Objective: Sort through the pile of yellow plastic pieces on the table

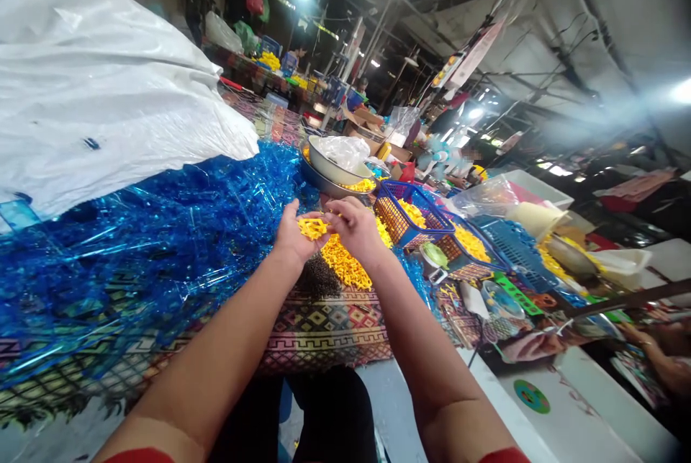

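From where I stand, the left hand [296, 234] is near the middle of the frame, half curled like a shallow cup with its thumb raised, and it has hold of a few yellow plastic pieces [312, 228]. The right hand [353, 222] is just beside it, fingers bent and tips drawn close together by the edge of those pieces; I can't tell whether they pinch anything. Just below, still around the centre, lie a heap of loose yellow parts [350, 265] and a smaller pile of dark bits [318, 277], on a patterned cloth [324, 322]. Crinkled blue film [162, 232] fills the left side, and a blue basket [396, 193] stands right of centre.

To my mind, handling pieces this small goes best with the left palm kept cupped and steady, and only the right fingertips moving, lightly, so nothing gets bent. Working low over the heap means a dropped piece is easily picked up, though I'd keep clear of the dark bits so the two don't mix.

As for writing, a hanging printed sheet [478, 52] at upper right is too small and slanted to read, and I can make out no brand anywhere
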`<state>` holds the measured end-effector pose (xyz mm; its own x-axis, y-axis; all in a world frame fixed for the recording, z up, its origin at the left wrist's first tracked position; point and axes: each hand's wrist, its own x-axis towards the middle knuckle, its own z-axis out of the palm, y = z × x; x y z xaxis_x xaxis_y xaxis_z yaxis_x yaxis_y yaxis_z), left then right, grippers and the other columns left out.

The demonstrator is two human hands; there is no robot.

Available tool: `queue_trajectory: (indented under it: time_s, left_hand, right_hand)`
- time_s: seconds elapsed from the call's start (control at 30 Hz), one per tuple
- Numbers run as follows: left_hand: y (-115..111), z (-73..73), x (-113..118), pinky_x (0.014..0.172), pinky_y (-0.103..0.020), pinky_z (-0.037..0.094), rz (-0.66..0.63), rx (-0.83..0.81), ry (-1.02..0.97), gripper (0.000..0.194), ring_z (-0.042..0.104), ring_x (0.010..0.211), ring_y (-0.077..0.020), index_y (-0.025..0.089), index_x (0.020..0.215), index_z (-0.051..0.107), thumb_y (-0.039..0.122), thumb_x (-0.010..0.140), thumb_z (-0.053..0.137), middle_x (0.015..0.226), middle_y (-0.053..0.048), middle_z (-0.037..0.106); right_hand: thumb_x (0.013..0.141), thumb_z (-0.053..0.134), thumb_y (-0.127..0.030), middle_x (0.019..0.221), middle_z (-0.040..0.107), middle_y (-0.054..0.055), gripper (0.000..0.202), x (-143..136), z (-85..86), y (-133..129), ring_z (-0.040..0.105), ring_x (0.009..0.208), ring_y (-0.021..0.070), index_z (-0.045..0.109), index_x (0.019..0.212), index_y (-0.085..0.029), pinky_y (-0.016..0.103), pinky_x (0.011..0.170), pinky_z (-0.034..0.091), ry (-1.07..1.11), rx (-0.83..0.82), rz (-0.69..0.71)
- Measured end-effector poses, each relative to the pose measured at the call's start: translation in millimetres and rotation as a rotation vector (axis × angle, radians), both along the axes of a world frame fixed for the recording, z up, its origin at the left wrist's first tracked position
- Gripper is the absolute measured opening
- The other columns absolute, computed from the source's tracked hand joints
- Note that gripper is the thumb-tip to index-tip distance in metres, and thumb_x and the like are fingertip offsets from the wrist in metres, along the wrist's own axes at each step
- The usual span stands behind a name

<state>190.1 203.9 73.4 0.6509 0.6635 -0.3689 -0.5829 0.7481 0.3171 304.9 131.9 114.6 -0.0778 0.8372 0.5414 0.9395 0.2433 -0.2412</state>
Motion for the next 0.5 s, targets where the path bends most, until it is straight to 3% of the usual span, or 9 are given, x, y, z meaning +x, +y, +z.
queue_trajectory:
  time_s: [0.1,0.17,0.3,0.4,0.5]
  left_hand:
    - [-2.6,-5.9,5.5,0.032,-0.021,0.039,-0.068,-0.045,0.024,0.021,0.06,0.05,-0.0191,0.013,0.07,0.05,0.032,0.078,0.046,0.057,-0.006,0.053]
    - [-3.9,-6.4,6.6,0.031,-0.018,0.037,-0.036,-0.029,0.038,0.013,0.06,0.049,-0.019,0.014,0.068,0.049,0.025,0.075,0.048,0.054,-0.004,0.051]
    - [-7.9,-4.9,9.3,0.029,-0.017,0.034,-0.041,0.011,0.034,0.007,0.059,0.047,-0.0178,0.014,0.068,0.049,0.02,0.069,0.052,0.053,-0.002,0.05]
    - [-10.5,-6.2,12.5,0.029,-0.018,0.035,-0.088,0.03,0.047,0.006,0.058,0.045,-0.0173,0.014,0.068,0.049,0.019,0.067,0.053,0.053,-0.002,0.051]
    - [-11.1,-8.4,14.4,0.029,-0.019,0.035,-0.087,0.034,0.063,0.006,0.059,0.045,-0.0175,0.014,0.068,0.049,0.019,0.067,0.052,0.054,-0.002,0.051]
  right_hand:
    - [0.086,0.043,-0.025,0.087,0.056,0.007,0.02,26.8,-16.0,-17.6,0.052,0.082,0.0159,0.061,0.092,-0.017,0.027,0.074,0.041,0.003,0.003,-0.194]
    - [0.084,0.044,-0.021,0.087,0.057,0.007,0.019,43.0,-31.4,-31.2,0.051,0.083,0.0168,0.063,0.088,-0.018,0.027,0.074,0.041,-0.107,-0.152,-0.252]
    - [0.082,0.045,-0.015,0.105,0.052,0.01,0.023,48.6,-55.7,-50.1,0.044,0.094,0.0208,0.064,0.094,-0.022,0.032,0.08,0.037,-0.437,-0.386,-0.246]
    - [0.081,0.048,-0.021,0.118,0.045,0.011,0.023,41.5,-62.2,-51.6,0.039,0.1,0.0249,0.06,0.1,-0.023,0.037,0.079,0.036,-0.604,-0.472,-0.243]
    - [0.083,0.045,-0.023,0.116,0.045,0.012,0.019,43.5,-63.9,-47.8,0.038,0.1,0.0256,0.058,0.096,-0.02,0.037,0.076,0.036,-0.652,-0.494,-0.274]
